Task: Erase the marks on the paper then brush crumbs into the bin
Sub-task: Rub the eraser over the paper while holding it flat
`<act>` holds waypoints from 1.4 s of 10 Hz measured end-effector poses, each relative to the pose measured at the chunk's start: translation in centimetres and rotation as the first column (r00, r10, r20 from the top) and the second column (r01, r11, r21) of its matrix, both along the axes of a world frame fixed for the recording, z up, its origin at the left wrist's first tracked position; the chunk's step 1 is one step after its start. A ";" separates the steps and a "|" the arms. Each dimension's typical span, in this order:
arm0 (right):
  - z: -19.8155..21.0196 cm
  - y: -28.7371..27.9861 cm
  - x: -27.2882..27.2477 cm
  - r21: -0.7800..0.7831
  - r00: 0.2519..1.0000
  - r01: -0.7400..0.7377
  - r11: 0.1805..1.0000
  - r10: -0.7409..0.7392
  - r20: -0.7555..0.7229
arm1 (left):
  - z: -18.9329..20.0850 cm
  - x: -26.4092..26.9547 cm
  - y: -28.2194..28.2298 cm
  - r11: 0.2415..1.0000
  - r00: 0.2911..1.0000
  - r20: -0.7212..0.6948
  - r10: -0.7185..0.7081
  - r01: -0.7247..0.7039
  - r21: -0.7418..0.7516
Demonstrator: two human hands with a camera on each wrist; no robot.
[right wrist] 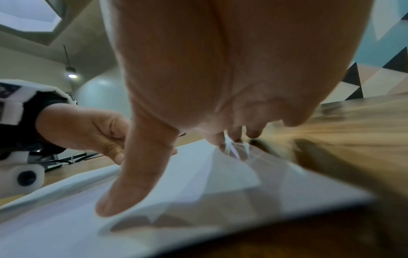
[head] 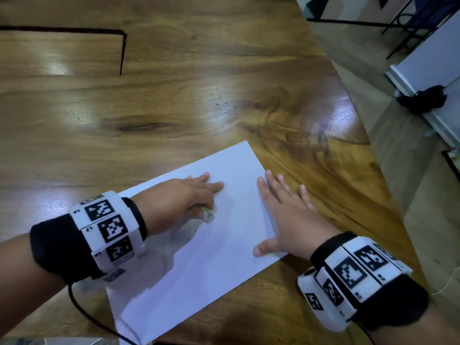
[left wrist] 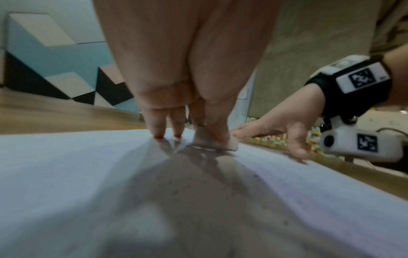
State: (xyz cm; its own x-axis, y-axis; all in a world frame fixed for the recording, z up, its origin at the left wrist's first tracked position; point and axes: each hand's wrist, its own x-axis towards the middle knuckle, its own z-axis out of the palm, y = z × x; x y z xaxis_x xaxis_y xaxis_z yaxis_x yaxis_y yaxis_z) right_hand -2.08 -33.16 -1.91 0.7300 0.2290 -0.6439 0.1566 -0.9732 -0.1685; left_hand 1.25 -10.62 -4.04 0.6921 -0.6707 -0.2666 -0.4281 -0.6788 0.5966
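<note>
Glossy wooden table [head: 174,100]; white paper [head: 224,257] on it; geometric-painted wall [left wrist: 55,57].

Eraser [head: 208,215] mostly hidden under left hand [head: 179,202]; marks on paper [head: 224,257] too faint, blurred; paper's near corner cut off.

Glossy wooden table [head: 174,100]; black bundle [head: 423,99] on the floor beyond
</note>
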 end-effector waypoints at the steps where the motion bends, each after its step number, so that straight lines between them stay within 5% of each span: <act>1: -0.7 0.4 -0.3 0.040 0.999 0.046 0.998 -0.047 0.005 | 0.0 -1.8 -0.1 0.986 0.986 -0.014 0.165 -0.165 0.032; 3: -1.1 1.2 -0.3 0.067 0.997 0.033 0.997 -0.037 0.062 | -0.2 -4.6 -0.6 0.933 0.933 0.003 0.360 -0.359 -0.033; 5: -1.2 2.0 1.2 0.155 0.989 -0.139 0.978 0.129 0.072 | 0.0 -4.2 -0.6 0.925 0.925 0.049 0.377 -0.374 -0.066; 8: -1.0 1.8 2.6 0.090 0.983 -0.178 0.980 0.173 0.060 | 1.9 4.2 -3.0 0.901 0.895 0.173 0.411 -0.427 0.070; 10: -1.8 2.3 2.1 0.049 0.982 -0.164 0.985 0.158 0.101 | 1.5 4.0 -2.9 0.928 0.911 0.203 0.360 -0.372 0.021; 11: -2.0 2.3 2.2 0.046 0.984 -0.159 0.986 0.154 0.087 | 1.4 2.2 -1.9 0.974 0.972 0.131 0.194 -0.207 0.093; 14: -1.9 2.3 2.1 0.042 0.985 -0.153 0.987 0.149 0.081 | 1.1 4.6 -3.8 0.963 0.943 0.217 0.253 -0.266 0.033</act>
